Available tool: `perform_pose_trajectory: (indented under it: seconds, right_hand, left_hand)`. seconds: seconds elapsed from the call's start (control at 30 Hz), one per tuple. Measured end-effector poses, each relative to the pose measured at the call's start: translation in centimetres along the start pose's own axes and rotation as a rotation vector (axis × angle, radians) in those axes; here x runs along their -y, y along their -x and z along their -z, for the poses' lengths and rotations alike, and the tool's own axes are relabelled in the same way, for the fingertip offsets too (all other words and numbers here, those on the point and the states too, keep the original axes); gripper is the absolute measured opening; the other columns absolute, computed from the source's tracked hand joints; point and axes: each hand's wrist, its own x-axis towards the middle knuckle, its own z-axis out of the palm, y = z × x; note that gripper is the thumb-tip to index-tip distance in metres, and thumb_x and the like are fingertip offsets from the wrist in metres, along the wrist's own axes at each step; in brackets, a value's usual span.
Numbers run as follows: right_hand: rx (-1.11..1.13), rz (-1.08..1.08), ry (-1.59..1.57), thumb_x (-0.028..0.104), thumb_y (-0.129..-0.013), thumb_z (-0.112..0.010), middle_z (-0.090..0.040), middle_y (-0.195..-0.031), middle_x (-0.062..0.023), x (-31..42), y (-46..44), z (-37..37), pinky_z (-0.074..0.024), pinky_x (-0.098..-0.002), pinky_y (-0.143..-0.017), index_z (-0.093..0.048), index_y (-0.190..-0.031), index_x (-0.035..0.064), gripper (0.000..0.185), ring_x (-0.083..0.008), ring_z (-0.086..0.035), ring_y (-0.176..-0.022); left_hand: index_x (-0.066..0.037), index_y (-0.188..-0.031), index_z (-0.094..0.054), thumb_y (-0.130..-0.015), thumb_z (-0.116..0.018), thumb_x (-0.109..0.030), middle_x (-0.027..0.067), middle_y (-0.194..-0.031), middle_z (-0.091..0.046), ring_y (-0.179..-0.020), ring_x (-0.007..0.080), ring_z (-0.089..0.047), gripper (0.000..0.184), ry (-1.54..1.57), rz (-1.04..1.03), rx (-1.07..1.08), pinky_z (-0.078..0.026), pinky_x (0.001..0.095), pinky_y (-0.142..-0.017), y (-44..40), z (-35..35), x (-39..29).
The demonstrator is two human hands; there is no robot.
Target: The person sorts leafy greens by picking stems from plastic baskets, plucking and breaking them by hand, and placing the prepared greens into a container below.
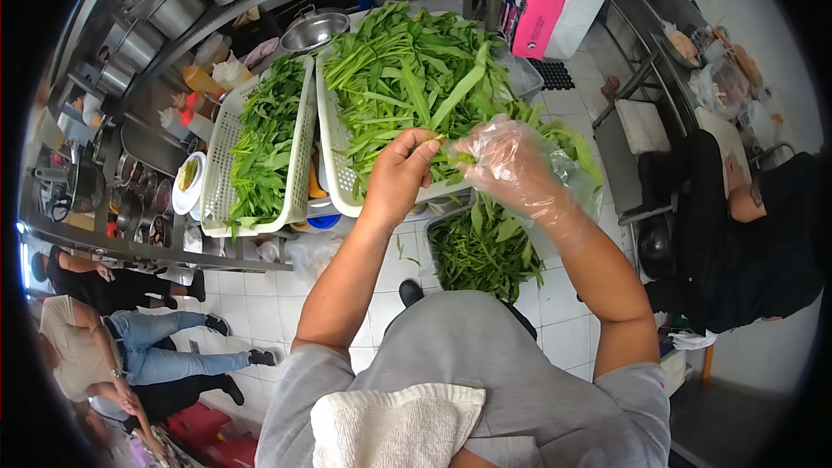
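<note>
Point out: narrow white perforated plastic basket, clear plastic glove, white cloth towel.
Narrow white perforated plastic basket (305,132), head view, right wall.
Clear plastic glove (510,158), head view, back of the glove.
White cloth towel (386,426), head view, middle.

Left basket (303,143) beside right basket (329,143), leafy stems (407,69) in both, plate (184,201) farther left
</note>
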Motion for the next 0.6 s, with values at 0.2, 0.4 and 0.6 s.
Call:
perform_pose_trajectory:
  seconds: [0.2, 0.4, 0.6]
  right_hand:
    - [0.018, -0.067, -0.069, 0.014, -0.066, -0.069, -0.063, -0.080, -0.0089, 0.4, 0.0, 0.5, -0.0480, -0.0409, -0.073, -0.072, -0.087, 0.0116, 0.022, -0.0295, -0.057, -0.081]
    - [-0.362, -0.507, -0.243, 0.022, -0.079, -0.064, -0.066, -0.082, -0.0103, -5.6, 1.1, 3.3, -0.0494, -0.0370, -0.081, -0.071, -0.091, 0.0137, 0.016, -0.0237, -0.063, -0.090]
    - [-0.438, -0.421, -0.309, 0.018, -0.087, -0.058, -0.067, -0.099, -0.0089, -4.2, 2.6, 12.9, -0.0447, -0.0301, -0.084, -0.068, -0.104, -0.0004, 0.027, -0.0171, -0.060, -0.089]
  left_hand:
    - [-0.003, -0.099, -0.060, -0.094, -0.059, -0.016, -0.0022, -0.071, -0.052, -0.054, 0.0055, -0.044, 0.014, 0.064, -0.114, 0.037, -0.036, 0.0202, -0.051, 0.2, -0.8, 0.5]
    - [-0.002, -0.099, -0.059, -0.093, -0.058, -0.014, 0.0008, -0.082, -0.054, -0.060, 0.0064, -0.047, 0.013, 0.197, -0.264, 0.003, -0.038, 0.0207, -0.052, 3.1, -0.2, 0.6]
    - [-0.003, -0.096, -0.064, -0.082, -0.067, -0.010, 0.0105, -0.087, -0.057, -0.087, 0.0284, -0.057, 0.016, -0.367, -0.443, 0.283, -0.046, 0.0359, -0.076, 5.3, -1.9, 9.6]
